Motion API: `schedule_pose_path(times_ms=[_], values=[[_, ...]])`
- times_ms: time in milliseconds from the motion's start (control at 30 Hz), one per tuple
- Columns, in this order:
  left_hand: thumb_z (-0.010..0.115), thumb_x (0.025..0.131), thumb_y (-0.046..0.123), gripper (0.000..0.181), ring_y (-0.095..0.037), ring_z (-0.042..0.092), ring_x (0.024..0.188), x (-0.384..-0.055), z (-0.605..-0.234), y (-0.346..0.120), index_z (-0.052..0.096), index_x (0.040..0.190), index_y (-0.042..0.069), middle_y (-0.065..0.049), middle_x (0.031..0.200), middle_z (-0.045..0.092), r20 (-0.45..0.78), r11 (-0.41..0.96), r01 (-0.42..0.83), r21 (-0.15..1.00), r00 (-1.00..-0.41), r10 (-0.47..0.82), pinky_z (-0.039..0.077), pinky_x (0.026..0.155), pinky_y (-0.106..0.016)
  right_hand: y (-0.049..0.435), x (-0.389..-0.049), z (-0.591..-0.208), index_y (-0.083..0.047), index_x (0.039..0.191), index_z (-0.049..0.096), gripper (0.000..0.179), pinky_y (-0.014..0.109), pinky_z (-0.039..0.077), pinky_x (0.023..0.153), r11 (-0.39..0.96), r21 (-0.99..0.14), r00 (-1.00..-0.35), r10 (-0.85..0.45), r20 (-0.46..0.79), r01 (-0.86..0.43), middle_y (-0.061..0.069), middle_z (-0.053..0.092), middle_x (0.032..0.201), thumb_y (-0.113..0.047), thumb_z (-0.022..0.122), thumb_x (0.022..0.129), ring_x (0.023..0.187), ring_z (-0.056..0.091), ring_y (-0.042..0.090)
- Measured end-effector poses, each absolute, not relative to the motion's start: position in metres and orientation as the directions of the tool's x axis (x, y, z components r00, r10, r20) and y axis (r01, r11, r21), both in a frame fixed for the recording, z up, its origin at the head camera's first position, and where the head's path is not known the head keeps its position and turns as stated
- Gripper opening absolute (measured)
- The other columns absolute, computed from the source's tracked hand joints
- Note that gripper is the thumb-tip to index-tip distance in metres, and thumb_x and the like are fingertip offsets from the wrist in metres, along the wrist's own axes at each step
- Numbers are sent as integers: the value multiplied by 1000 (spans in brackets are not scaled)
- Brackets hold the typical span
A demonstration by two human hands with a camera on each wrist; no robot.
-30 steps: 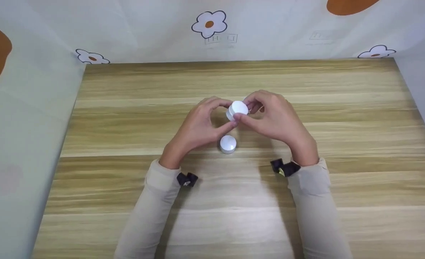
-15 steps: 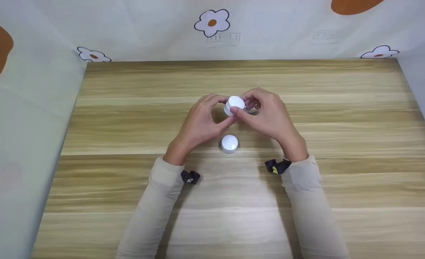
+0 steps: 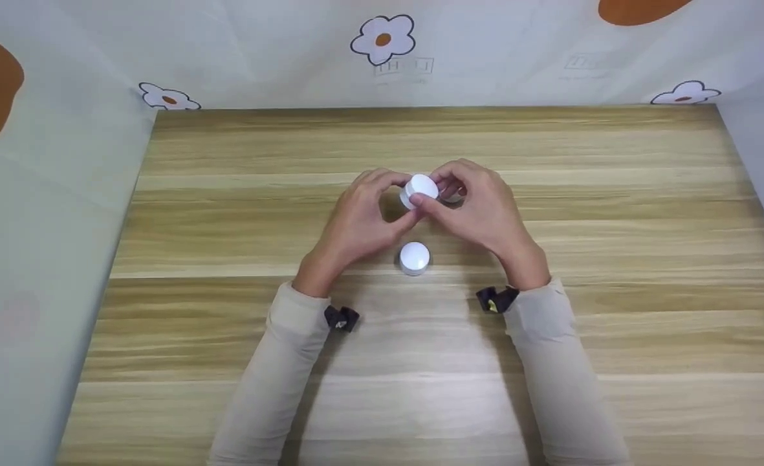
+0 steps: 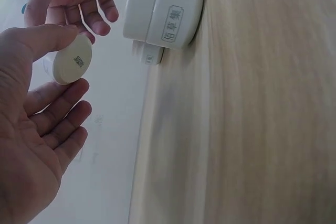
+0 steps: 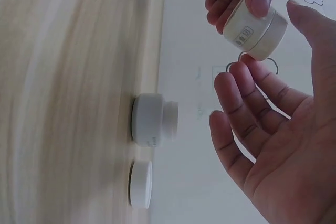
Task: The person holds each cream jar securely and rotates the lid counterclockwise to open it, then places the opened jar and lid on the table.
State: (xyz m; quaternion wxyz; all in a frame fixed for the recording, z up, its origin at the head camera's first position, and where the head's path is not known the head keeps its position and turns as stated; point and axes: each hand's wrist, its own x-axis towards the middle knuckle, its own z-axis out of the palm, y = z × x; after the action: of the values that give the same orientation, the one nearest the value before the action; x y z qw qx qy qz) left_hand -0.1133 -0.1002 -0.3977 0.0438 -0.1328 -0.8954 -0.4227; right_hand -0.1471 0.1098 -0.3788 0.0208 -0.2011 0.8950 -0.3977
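Up off the table, my left hand [image 3: 363, 217] pinches a small white cosmetic jar [image 5: 247, 29] between thumb and fingers. Its base with a printed square code [image 4: 79, 60] faces the left wrist camera. The jar's white lid [image 3: 423, 186] is on its other end, and my right hand [image 3: 482, 206] pinches that lid with thumb and fingertips. Below the hands, a second white jar [image 3: 414, 257] with its lid on stands upright on the table; its printed label shows in the left wrist view.
Beyond, in the right wrist view, an uncapped white jar [image 5: 148, 120] stands beside a loose white lid [image 5: 140, 184]. The hands mostly hide these from the head view. A wood-patterned table [image 3: 226, 323] meets a pale flowered sheet [image 3: 259, 58] at the back and sides.
Both hands and the held jar have shifted slightly left and away from the person, mostly in the first half second. The right wrist has moved inward. Both grips look the same.
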Motion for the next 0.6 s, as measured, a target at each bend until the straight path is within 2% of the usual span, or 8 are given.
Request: schedule_pose_path(times_ms=[333,600], values=[[80,93,38,45,-19,62,131,-112,-393,-100,72,130,13,-1,130,73,203,608,287,741,-958,204,46,118,-38,108,-145,-375,-9,101,76,43,37,52,84,644,-677,-924,-349,155,-357,6,75,98,-51,82,90,92,71,22],[81,92,36,45,-19,63,129,-111,-394,-102,74,127,11,-2,127,75,225,593,304,745,-953,205,46,117,-38,107,-145,-378,-9,97,76,37,44,57,85,589,-715,-910,-377,171,-378,5,75,96,-45,83,91,90,71,22]])
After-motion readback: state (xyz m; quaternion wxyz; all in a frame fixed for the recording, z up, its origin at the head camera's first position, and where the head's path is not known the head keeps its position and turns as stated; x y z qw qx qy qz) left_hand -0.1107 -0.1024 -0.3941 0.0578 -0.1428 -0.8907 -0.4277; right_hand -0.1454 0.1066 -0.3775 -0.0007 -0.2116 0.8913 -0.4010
